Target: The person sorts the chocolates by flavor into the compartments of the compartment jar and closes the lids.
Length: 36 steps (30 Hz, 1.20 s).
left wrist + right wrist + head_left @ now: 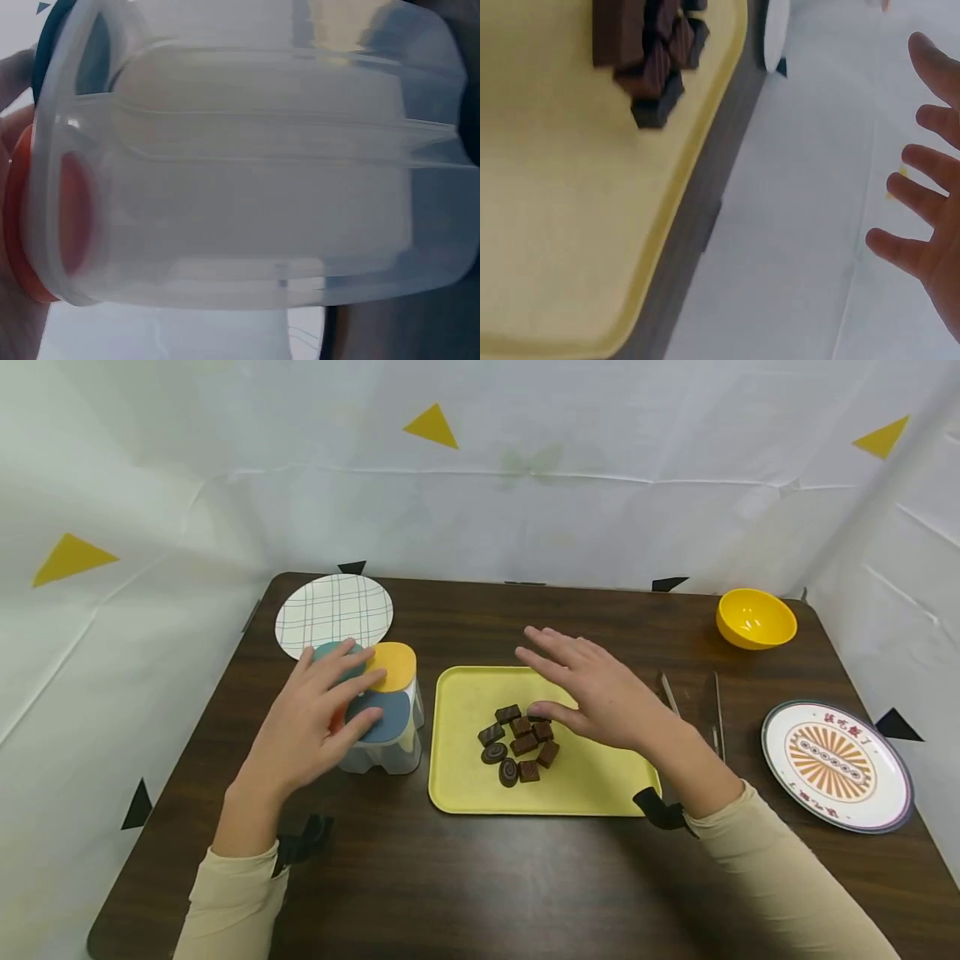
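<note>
My left hand (pixel 307 727) is spread over a translucent plastic storage container (pixel 255 202) with several coloured lids. The yellow lid (pixel 393 666) and the blue lid (pixel 384 717) show beside its fingers. Part of the teal lid (pixel 330 650) and the orange lid (pixel 30 217) is hidden by the hand in the head view. My right hand (pixel 592 693) hovers with fingers extended over a yellow tray (pixel 600 781), nothing in its grasp. A cluster of chocolates (pixel 525 743), some square and some oval, lies on the tray just left of the right thumb.
A checked white plate (pixel 333 610) lies behind the container. Slender metal utensils (pixel 718 710) lie partly behind the right forearm. Farther right are a yellow bowl (pixel 756 620) and a round patterned plate (pixel 836 764). White sheeting (pixel 525 518) rises around the dark wooden table (pixel 450 885).
</note>
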Available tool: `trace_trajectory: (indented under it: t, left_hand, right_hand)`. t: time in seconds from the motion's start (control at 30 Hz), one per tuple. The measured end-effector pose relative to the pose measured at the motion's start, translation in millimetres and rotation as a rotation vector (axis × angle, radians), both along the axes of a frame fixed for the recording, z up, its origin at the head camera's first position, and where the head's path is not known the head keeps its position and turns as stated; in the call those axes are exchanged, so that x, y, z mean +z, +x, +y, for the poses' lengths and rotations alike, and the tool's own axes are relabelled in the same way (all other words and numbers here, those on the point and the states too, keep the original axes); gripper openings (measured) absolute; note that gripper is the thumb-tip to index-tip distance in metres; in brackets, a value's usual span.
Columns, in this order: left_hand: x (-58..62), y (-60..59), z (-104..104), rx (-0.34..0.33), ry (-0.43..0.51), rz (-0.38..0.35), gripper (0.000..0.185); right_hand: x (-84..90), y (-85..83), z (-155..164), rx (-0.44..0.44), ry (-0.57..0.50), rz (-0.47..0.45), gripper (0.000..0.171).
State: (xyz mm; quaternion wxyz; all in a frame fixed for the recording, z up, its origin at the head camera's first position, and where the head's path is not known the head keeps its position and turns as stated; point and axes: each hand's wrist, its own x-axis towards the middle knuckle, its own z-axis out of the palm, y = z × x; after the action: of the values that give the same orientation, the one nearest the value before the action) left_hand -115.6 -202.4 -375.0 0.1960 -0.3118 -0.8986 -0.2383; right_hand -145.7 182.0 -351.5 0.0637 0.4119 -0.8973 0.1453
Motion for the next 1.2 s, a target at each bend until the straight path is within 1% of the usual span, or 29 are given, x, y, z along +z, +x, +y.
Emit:
trace_trajectory:
  t: [0.13,0.23,0.37,0.5,0.57,0.63,0.73,0.97,1.2]
  left_hand:
    - [-6.6,1.5,-0.5,-0.047,0.050,0.049,0.047]
    - [-10.2,3.0,-0.6,-0.053,0.054,0.074,0.054]
    - [-14.7,3.9,0.2,-0.065,0.083,0.103,0.062]
    - [-18.2,2.6,1.8,-0.088,0.140,0.130,0.064]
    - [-18.7,2.2,2.0,-0.093,0.152,0.140,0.064]
    - [-19.4,1.7,2.1,-0.094,0.158,0.150,0.065]
    - [-20.4,1.6,2.7,-0.088,0.166,0.160,0.067]
    - [-21.4,1.7,3.4,-0.082,0.187,0.157,0.070]
    - [-24.2,1.2,2.2,-0.090,0.202,0.159,0.060]
  right_hand:
    - [-6.9,4.5,-25.1,0.110,-0.013,0.022,0.067]
    - [-9.8,6.7,-46.0,0.190,-0.021,0.053,0.065]
    - [-13.3,8.6,-73.7,0.266,-0.032,0.097,0.062]
    - [-18.7,8.8,-98.5,0.329,-0.053,0.163,0.058]
    - [-21.6,9.1,-109.2,0.350,-0.065,0.200,0.054]
    - [-23.5,9.5,-117.6,0.363,-0.076,0.238,0.050]
    - [-25.0,9.7,-125.8,0.365,-0.082,0.266,0.045]
    - [-23.5,6.6,-134.1,0.339,-0.071,0.274,0.043]
    - [-23.2,6.0,-137.3,0.323,-0.101,0.292,0.041]
